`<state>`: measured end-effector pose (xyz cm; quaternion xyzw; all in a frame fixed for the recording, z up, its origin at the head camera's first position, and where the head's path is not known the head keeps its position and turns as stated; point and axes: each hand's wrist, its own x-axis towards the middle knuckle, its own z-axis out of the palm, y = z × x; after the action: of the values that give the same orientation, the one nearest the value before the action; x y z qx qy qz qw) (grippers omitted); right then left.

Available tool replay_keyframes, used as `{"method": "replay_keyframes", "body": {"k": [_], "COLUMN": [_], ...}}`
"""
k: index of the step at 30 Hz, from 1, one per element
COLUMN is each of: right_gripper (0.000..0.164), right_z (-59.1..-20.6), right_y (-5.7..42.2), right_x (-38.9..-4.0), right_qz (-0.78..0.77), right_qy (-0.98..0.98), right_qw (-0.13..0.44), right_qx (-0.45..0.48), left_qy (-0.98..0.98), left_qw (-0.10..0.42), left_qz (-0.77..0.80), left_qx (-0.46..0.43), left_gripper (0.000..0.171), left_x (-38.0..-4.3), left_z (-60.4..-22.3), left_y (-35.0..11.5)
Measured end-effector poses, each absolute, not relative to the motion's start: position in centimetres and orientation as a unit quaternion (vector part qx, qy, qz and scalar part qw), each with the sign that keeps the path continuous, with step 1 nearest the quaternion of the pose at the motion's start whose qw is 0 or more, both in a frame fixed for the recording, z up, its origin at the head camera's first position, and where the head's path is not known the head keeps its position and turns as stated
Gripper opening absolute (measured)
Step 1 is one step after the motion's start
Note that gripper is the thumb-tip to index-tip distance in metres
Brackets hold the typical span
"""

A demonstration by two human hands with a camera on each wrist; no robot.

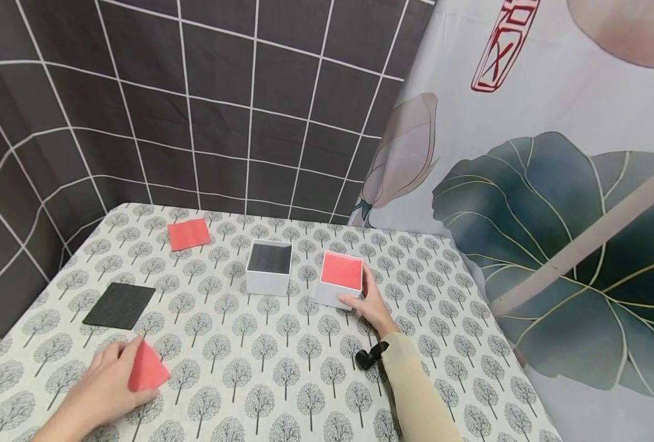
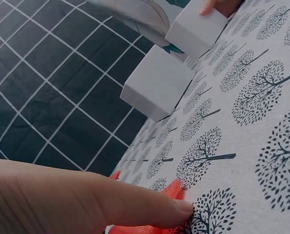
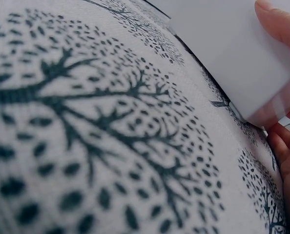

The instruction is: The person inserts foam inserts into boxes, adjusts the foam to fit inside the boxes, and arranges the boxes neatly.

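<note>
My left hand (image 1: 110, 382) is at the front left, its fingers and thumb pinching a red cloth square (image 1: 148, 368). In the left wrist view one finger crosses the bunched red cloth (image 2: 173, 190), hiding part of it. At the centre right, my right hand (image 1: 369, 302) grips the side of a white open-topped box (image 1: 332, 297) with red cloth (image 1: 342, 270) inside. The right wrist view shows a thumb on the near wall of this white box (image 3: 233, 53) and fingers behind it. Left of it stands another white box (image 1: 268, 284) with black cloth (image 1: 270, 256) inside.
A black cloth square (image 1: 119, 306) lies flat on the left of the tree-patterned tablecloth (image 1: 260, 368). Another red cloth square (image 1: 189, 234) lies near the back edge. A dark gridded curtain (image 1: 216, 110) hangs behind, with a lotus-printed curtain (image 1: 470, 123) at the right.
</note>
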<state>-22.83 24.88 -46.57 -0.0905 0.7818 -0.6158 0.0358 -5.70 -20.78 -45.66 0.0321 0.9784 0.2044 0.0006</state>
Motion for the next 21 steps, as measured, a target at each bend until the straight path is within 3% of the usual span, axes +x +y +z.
{"method": "replay_keyframes", "body": {"k": [8, 21], "right_gripper": [0.105, 0.105], "right_z": [-47.0, -46.6], "right_y": [25.0, 24.9], "right_x": [-23.1, -22.8], "right_qz": [-0.625, -0.615], "right_qy": [0.774, 0.782], "right_qw": [0.032, 0.036], "right_qx": [-0.095, -0.094], "left_qy": [0.971, 0.965], "left_qw": [-0.030, -0.014], "left_qz": [0.235, 0.262], "left_qx": [0.025, 0.025], "left_gripper": [0.106, 0.105], "left_x": [-5.8, -7.1], "left_z": [-45.0, -43.2], "left_y": [-20.2, -18.3]}}
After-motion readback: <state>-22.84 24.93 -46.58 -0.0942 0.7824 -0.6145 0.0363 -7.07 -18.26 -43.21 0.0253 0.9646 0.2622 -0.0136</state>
